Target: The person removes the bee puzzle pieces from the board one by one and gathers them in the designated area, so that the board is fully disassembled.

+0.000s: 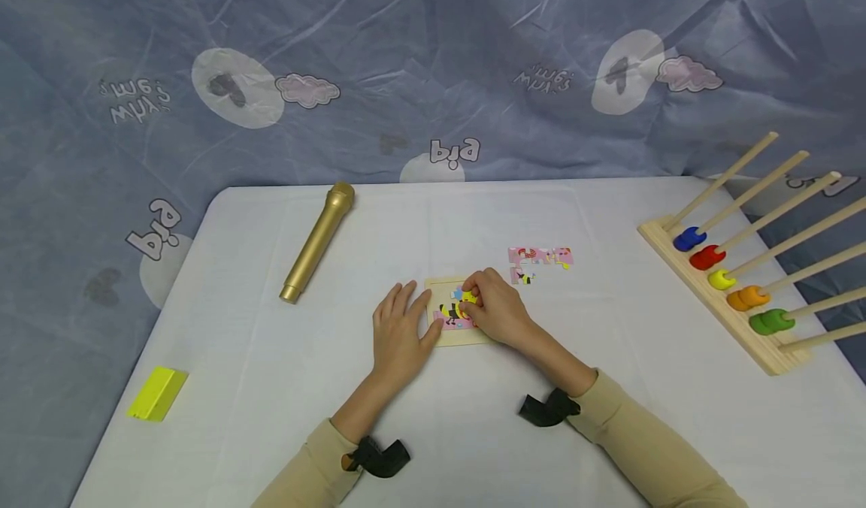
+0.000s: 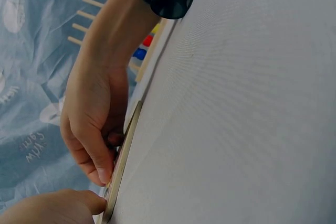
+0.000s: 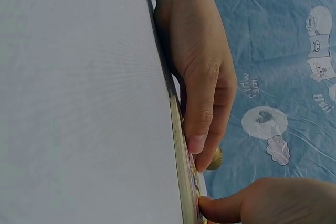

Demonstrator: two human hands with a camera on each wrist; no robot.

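Note:
A small wooden tray puzzle (image 1: 460,339) lies on the white table in the head view, with a bee picture (image 1: 449,313) on pink showing inside its frame. My left hand (image 1: 401,335) rests at the frame's left side, fingers extended and thumb at the lower left of the picture. Over the right part of the puzzle, my right hand (image 1: 502,309) pinches a puzzle piece between thumb and fingertips, close over the picture; the fingers mostly hide that piece. In the left wrist view, the right hand's fingertips (image 2: 105,176) are right at the tray's surface.
Several loose pink puzzle pieces (image 1: 531,255) lie just beyond the right hand. A gold toy microphone (image 1: 316,245) lies at the back left, and a yellow block (image 1: 158,394) near the left edge. On the right stands a wooden peg rack (image 1: 719,301) with coloured beads.

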